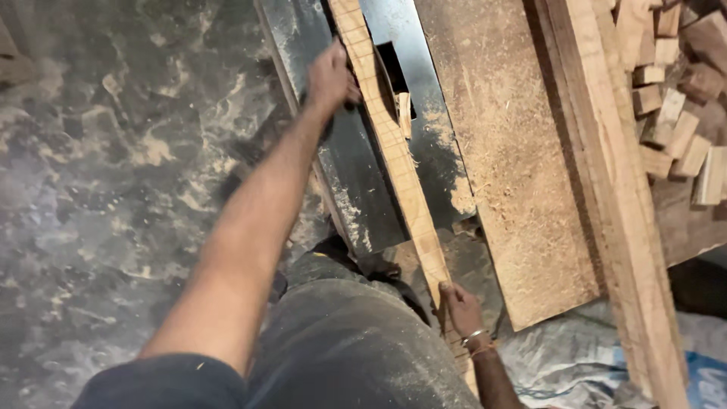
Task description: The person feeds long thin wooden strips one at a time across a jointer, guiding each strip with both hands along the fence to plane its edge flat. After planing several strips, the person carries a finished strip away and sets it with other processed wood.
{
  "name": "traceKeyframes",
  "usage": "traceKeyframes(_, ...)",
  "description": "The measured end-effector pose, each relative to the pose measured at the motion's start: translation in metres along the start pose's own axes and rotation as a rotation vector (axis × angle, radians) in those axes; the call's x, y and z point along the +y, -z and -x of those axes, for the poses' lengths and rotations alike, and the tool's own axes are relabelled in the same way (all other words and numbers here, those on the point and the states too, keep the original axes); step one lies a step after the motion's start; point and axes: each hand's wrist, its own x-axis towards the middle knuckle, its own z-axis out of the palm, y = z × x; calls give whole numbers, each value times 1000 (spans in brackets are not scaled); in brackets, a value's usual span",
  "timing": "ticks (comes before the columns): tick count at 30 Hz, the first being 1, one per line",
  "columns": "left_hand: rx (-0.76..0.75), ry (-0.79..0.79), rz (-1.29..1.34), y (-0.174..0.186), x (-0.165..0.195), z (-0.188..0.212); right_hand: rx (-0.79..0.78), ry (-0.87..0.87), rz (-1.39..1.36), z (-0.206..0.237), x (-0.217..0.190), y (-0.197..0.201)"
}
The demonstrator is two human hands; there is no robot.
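Hands (330,76) (460,306) press long wooden strip (394,151) onto dusty saw table (356,182).

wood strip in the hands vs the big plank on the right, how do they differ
The wood strip is narrow; the plank is clearly wider and thicker. The strip lies on the dark metal machine bed; the plank lies along the sawdust-covered board. The left hand presses the strip's far part and the right hand has a grip on its near end; no hand touches the plank. Both are long, pale, bare wood running the same way.
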Motion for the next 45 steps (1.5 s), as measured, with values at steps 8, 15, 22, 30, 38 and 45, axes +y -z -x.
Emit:
traceKeyframes(8, -133, 154, -172, -60, -19, 182, -170, -237, -250, 2, -4, 4)
traceKeyframes(15, -30, 141, -186, -78, -27, 186, 83, 244, 276, 27, -42, 11)
traceKeyframes(22, 58, 100, -135, -85, -49, 184, 200, 582, 631, 77, -59, 14)
traceKeyframes(30, 86, 91, -196, -88, -50, 187, 189, 472, 735, 77, -35, 10)
traceKeyframes(38, 60, 118, -160, -84, -52, 178, 175, 506, 717, 68, -28, 7)
traceKeyframes(45, 57, 124, -164, -79, -48, 170, 155, 520, 684, 61, -41, 3)
